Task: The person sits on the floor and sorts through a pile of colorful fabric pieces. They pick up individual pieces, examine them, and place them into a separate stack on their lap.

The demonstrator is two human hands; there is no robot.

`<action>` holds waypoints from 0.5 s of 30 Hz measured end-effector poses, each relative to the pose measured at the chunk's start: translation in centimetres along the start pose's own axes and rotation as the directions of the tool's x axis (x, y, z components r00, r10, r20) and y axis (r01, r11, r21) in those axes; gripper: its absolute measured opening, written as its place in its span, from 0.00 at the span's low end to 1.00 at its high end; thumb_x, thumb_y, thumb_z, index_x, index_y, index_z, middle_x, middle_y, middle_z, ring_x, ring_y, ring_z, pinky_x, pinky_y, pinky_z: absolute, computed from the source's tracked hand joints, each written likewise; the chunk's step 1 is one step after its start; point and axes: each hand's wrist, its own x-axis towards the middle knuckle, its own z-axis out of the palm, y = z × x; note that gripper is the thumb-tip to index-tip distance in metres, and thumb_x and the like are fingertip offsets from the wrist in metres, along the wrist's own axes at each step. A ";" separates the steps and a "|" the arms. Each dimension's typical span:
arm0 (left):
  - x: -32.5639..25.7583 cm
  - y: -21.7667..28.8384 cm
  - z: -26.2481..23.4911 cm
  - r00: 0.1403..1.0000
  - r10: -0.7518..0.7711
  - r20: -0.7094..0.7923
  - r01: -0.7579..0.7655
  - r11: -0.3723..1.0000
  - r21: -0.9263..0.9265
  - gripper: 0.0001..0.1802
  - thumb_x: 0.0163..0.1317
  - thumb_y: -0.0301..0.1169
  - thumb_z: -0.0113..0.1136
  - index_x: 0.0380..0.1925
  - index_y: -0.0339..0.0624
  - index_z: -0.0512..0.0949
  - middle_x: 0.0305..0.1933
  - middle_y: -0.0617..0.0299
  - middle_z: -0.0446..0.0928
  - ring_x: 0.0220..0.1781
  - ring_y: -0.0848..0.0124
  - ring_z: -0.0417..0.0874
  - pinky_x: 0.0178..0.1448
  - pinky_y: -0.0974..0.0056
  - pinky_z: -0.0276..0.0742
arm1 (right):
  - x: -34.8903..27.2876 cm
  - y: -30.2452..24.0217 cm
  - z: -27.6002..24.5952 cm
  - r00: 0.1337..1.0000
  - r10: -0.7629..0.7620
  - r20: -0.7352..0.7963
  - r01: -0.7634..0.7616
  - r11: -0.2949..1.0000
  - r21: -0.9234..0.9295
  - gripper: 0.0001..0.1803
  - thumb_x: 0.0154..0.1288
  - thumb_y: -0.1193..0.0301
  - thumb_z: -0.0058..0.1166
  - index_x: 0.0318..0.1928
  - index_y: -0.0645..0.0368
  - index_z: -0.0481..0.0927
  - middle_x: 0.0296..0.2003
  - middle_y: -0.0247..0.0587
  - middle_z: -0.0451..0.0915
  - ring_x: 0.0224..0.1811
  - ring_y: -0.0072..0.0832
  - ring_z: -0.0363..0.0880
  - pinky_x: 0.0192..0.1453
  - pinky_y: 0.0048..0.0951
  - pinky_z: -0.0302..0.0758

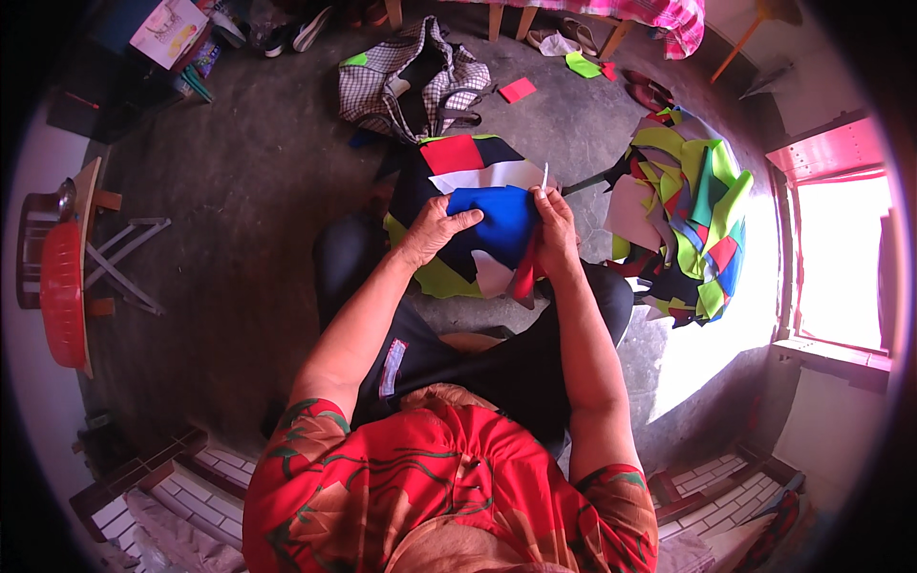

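A blue fabric piece [504,212] is stretched between my two hands above my crossed legs. My left hand [435,229] grips its left edge, thumb on top. At its right edge my right hand [554,224] is closed on the cloth. A thin pale pointed thing [545,177] sticks up from the right fingers; its kind I cannot make out. Below my right hand hangs a red strip [525,272]. Under the blue piece lies a spread of fabric pieces, with red cloth [453,155], white cloth [487,176] and lime cloth [445,279] showing.
A large heap of colourful fabric scraps [683,210] stands on the right. Ahead lies a checked bag [411,81], gaping at the top, near a red scrap [517,91]. Shoes [650,91] rest beyond the heap. At left are a red basin [62,296] and folding stand [124,263].
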 end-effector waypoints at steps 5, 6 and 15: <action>0.3 -0.3 -0.4 0.999 -0.013 -0.051 0.005 0.988 -0.155 0.15 0.60 0.33 0.62 0.46 0.41 0.77 0.38 0.71 0.78 0.39 0.82 0.74 0.47 0.71 0.72 | 0.6 0.5 -1.4 0.997 -0.066 -0.028 0.062 0.991 -0.121 0.09 0.69 0.65 0.51 0.40 0.58 0.75 0.31 0.31 0.76 0.32 0.17 0.74 0.38 0.21 0.75; 0.3 -0.2 -0.6 0.998 -0.023 -0.060 0.012 0.984 -0.178 0.15 0.60 0.33 0.62 0.46 0.42 0.77 0.38 0.71 0.78 0.40 0.82 0.74 0.48 0.71 0.72 | 0.8 0.7 -2.1 0.994 -0.072 -0.081 0.062 0.992 -0.114 0.09 0.69 0.65 0.51 0.40 0.58 0.75 0.31 0.31 0.76 0.31 0.17 0.74 0.37 0.20 0.75; 1.5 -1.4 -1.6 0.962 0.001 -0.273 -0.042 0.989 -0.143 0.20 0.60 0.29 0.60 0.53 0.40 0.72 0.42 0.68 0.76 0.42 0.80 0.74 0.49 0.70 0.73 | 0.1 0.6 -1.0 0.977 -0.075 -0.198 0.058 0.994 -0.090 0.10 0.69 0.64 0.50 0.40 0.58 0.74 0.28 0.31 0.75 0.24 0.18 0.74 0.29 0.20 0.75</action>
